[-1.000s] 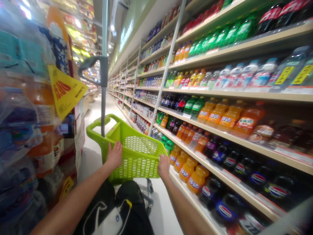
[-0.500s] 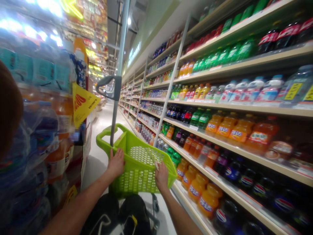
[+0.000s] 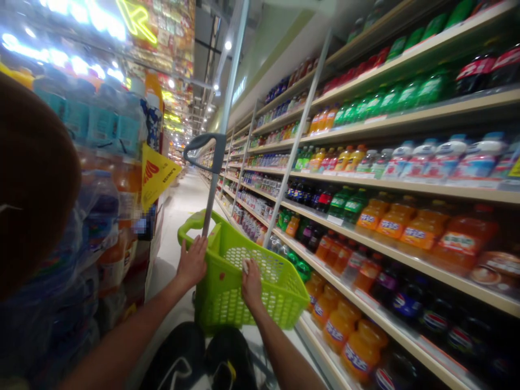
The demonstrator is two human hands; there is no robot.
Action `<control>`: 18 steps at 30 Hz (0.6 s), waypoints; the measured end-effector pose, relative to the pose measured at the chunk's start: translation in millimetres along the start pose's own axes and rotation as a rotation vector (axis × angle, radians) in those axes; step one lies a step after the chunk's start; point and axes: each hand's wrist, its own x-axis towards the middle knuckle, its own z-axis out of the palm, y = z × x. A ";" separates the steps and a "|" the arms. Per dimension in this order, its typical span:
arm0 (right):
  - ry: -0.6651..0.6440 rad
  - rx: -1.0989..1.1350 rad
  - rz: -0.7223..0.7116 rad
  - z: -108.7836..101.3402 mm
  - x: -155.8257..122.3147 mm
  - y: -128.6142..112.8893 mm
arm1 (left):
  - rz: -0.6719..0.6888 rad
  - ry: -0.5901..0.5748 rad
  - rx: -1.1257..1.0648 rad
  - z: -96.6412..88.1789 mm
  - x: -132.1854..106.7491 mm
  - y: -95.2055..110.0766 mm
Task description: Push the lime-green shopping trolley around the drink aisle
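Note:
A lime-green plastic shopping basket (image 3: 260, 295) on a wheeled trolley stands in the aisle just ahead of me. My left hand (image 3: 190, 264) rests on its near left corner with the fingers curled over the rim. My right hand (image 3: 251, 284) grips the near rim at the middle, fingers folded over the edge. A grey pole with a grey handle (image 3: 203, 147) rises from the basket's far left side. A black bag with white and yellow trim (image 3: 203, 360) sits below the basket.
Long shelves of soft-drink bottles (image 3: 390, 227) run along the right, close to the basket. Shrink-wrapped bottle packs (image 3: 101, 206) with a yellow price tag (image 3: 156, 173) are stacked on the left. A dark rounded shape (image 3: 32, 179) fills the left foreground. The pale aisle floor (image 3: 182, 206) stretches ahead.
The view has swung left and the basket sits further right in frame. My right hand has slid from the basket's near right corner to the middle of the near rim.

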 end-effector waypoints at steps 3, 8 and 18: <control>0.006 -0.016 0.083 0.5 5.4 -0.8 | -0.098 -0.014 0.029 -2.3 6.4 -13.8; -0.120 0.047 -0.042 30.1 7.5 -41.1 | -0.067 -0.120 0.066 2.3 8.0 -15.9; 0.074 -0.085 -0.628 3.9 177.8 -177.0 | -0.060 -0.096 0.117 7.2 6.2 -36.8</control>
